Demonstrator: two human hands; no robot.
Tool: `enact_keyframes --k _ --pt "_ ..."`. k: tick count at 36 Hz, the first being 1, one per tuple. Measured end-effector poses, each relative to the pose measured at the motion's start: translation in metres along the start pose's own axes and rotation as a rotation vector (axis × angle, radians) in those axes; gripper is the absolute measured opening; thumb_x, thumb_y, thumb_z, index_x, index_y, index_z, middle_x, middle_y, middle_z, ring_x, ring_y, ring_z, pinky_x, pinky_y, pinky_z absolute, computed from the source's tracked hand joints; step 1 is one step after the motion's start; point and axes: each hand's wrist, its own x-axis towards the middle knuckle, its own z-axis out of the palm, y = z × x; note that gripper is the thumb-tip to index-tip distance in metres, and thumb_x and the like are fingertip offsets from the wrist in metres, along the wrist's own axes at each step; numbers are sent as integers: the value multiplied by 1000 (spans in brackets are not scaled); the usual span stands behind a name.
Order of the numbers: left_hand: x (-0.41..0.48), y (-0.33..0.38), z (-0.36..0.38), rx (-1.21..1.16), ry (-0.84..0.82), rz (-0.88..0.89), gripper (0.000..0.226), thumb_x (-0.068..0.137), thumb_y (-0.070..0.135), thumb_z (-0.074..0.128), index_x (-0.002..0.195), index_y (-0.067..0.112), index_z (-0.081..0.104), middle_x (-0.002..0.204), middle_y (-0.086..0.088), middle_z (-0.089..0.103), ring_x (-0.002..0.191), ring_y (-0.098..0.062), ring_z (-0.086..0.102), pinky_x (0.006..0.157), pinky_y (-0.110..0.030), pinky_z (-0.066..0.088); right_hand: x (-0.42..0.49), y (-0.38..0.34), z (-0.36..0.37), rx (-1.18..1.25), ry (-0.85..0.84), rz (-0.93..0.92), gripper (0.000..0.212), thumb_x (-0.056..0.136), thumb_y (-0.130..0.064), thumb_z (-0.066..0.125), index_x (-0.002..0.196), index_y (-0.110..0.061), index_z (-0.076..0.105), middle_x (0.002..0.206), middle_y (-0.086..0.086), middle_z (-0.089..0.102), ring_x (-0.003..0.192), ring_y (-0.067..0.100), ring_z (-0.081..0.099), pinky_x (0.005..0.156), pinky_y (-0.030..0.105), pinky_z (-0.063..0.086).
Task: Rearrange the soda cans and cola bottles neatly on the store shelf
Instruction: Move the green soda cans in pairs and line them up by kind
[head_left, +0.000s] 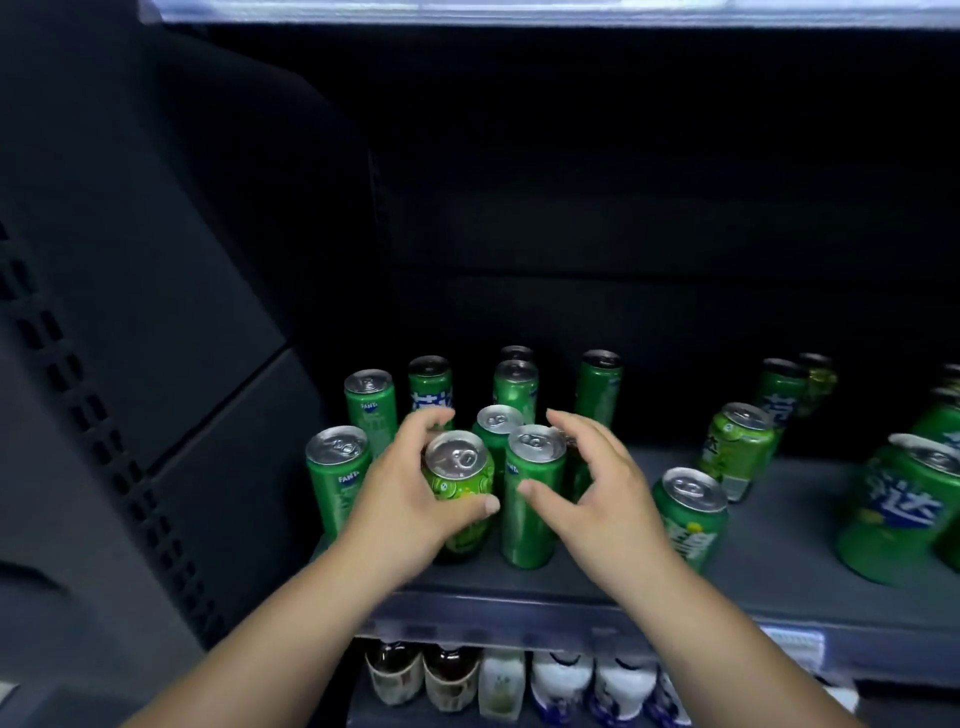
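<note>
Several green soda cans stand on the grey shelf (779, 545). My left hand (410, 499) is wrapped around a short light-green can (460, 467) at the front of the left cluster. My right hand (597, 493) is open, its fingers curved beside a tall slim green can (532, 488), thumb close to it but not gripping. Other slim green cans stand behind and to the left, such as one at the front left (335, 467). A short green can (688, 514) stands just right of my right wrist.
More green cans stand at the right: one mid-right (737, 447) and a large one near the right edge (893, 514). The dark side wall (156, 364) closes the shelf on the left. Bottles (561, 680) fill the lower shelf beneath the front rail.
</note>
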Motion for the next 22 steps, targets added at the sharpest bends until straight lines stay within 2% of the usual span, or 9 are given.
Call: enact_keyframes --k 4,8,10,12,15,16,19,21,22 --pt "2 28 -20 -83 -31 91 85 44 51 88 116 54 44 111 18 61 106 1 58 94 -35 50 -9 -15 -5 26 35 -20 65 77 -31 81 129 -51 47 129 -26 50 122 -3 49 105 22 40" --pt "-1 57 -25 -152 -50 163 84 40 54 88 112 56 45 107 17 63 104 -1 61 92 -39 53 -20 -30 -11 135 -31 -23 75 64 -49 79 132 -53 47 135 -23 53 126 -2 51 107 30 45" --pt "-4 70 -22 -182 -68 190 84 39 52 89 111 55 46 105 17 65 102 -3 63 90 -41 54 -23 -37 -19 191 -56 -26 82 61 -46 83 134 -52 46 131 -22 59 123 0 55 104 33 48" --pt "-6 83 -13 -206 -89 216 84 38 50 90 111 54 47 104 16 67 99 -4 65 89 -43 55 -26 -42 -28 222 -47 -32 82 60 -34 86 131 -50 49 123 -23 65 115 1 61 98 33 52" --pt "-8 101 3 -196 -158 273 88 40 52 88 117 54 45 108 16 68 102 -2 65 91 -40 54 -31 -42 -45 230 36 -28 78 58 -20 82 127 -45 53 116 -21 68 107 4 66 92 35 55" --pt "-8 106 7 -188 -186 294 91 42 54 87 120 55 43 113 18 66 106 -1 63 94 -37 53 -33 -40 -52 241 66 -27 76 59 -22 81 126 -43 54 115 -20 68 107 4 66 91 32 55" --pt "0 112 14 -102 -239 339 105 41 69 82 131 63 29 134 22 52 126 5 48 106 -27 40 -40 -28 -79 256 162 -12 70 62 -42 85 125 -42 55 115 -24 68 106 1 66 88 25 52" --pt "7 103 22 -29 -200 308 111 39 75 81 132 67 22 144 17 43 134 3 39 109 -26 34 -43 -14 -99 252 219 30 68 63 -41 89 121 -44 55 110 -25 69 101 -1 67 85 25 52" --pt "10 95 29 -10 -168 266 112 41 72 84 135 64 23 146 14 40 135 0 37 109 -28 33 -44 -6 -109 243 250 59 67 62 -40 90 120 -46 55 108 -24 69 99 -1 67 84 26 52"
